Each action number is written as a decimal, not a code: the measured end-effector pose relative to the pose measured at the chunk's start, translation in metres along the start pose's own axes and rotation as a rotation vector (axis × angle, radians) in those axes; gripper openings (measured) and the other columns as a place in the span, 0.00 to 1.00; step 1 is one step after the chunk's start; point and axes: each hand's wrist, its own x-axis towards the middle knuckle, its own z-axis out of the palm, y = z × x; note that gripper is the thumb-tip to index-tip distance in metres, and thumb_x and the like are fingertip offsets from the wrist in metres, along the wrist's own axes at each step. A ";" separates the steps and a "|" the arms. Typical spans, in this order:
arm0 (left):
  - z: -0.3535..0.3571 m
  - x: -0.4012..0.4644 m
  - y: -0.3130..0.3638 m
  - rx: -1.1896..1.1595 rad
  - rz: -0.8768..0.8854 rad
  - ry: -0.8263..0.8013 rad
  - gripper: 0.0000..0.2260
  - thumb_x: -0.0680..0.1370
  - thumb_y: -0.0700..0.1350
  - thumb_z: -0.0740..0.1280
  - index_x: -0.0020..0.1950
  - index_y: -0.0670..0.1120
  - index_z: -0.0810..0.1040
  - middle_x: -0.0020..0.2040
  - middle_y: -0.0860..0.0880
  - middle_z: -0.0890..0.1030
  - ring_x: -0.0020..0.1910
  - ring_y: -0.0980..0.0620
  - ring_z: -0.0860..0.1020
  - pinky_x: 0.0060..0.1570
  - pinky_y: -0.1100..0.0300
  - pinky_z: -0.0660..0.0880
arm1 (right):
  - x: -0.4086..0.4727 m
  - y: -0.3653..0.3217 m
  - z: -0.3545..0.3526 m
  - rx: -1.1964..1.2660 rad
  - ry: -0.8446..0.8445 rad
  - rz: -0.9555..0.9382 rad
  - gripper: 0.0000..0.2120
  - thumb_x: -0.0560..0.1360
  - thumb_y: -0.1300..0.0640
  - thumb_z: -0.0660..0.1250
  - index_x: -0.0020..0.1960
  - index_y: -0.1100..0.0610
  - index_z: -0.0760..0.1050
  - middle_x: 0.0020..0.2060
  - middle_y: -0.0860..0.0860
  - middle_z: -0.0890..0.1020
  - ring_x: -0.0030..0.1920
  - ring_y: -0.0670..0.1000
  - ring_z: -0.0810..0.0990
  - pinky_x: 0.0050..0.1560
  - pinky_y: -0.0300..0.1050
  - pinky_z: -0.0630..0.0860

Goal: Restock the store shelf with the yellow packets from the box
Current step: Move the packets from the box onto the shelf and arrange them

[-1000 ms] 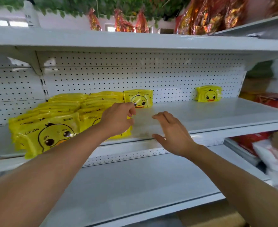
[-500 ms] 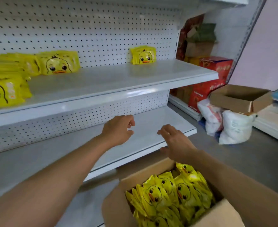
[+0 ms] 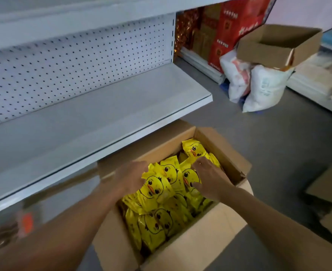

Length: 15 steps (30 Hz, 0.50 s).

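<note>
Head view: the yellow packets (image 3: 162, 194) are lying heaped inside the open cardboard box (image 3: 190, 247), which is sitting on the grey floor (image 3: 274, 145) just in front of the white metal shelf (image 3: 94, 116). Each packet is showing as a glossy, crinkled plastic pouch, bright yellow, printed with a cartoon duck face: black round eyes and an orange beak. The packets are overlapping at mixed angles, some upright, some tilted.

The left hand (image 3: 131, 179) is resting at the left side of the heap, its fingers curled together against a packet edge; whether they are actually gripping it cannot be told. The right hand (image 3: 208, 178) is pressing on the packets at the far right of the heap, fingers bent and close together on the plastic; a firm grasp cannot be confirmed.

The box is showing plain brown corrugated walls with flaps folded outward. The shelf is presenting a smooth flat deck and a perforated back panel (image 3: 79, 69) with regular small holes.

At the far right, a second brown box (image 3: 278, 45) is sitting on white sacks (image 3: 262, 87), beside red cartons (image 3: 231, 26).
</note>
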 end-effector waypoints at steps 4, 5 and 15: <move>0.046 0.042 -0.011 0.040 0.037 -0.116 0.17 0.73 0.46 0.69 0.61 0.54 0.72 0.62 0.51 0.76 0.61 0.49 0.75 0.56 0.53 0.74 | 0.018 0.016 0.036 0.065 -0.044 0.078 0.21 0.74 0.52 0.66 0.64 0.53 0.67 0.64 0.51 0.65 0.64 0.53 0.68 0.58 0.48 0.73; 0.056 0.054 -0.012 0.055 0.049 -0.128 0.18 0.73 0.46 0.69 0.62 0.54 0.72 0.62 0.50 0.76 0.61 0.48 0.75 0.56 0.52 0.73 | 0.023 0.019 0.045 0.076 -0.056 0.093 0.21 0.74 0.53 0.66 0.65 0.53 0.66 0.64 0.51 0.65 0.64 0.52 0.68 0.58 0.47 0.72; 0.120 0.138 -0.016 0.299 0.358 -0.068 0.19 0.72 0.44 0.69 0.62 0.51 0.74 0.61 0.53 0.76 0.65 0.52 0.69 0.67 0.55 0.58 | 0.079 0.031 0.121 0.274 -0.073 0.292 0.21 0.75 0.57 0.65 0.66 0.56 0.64 0.63 0.53 0.67 0.62 0.54 0.69 0.58 0.47 0.72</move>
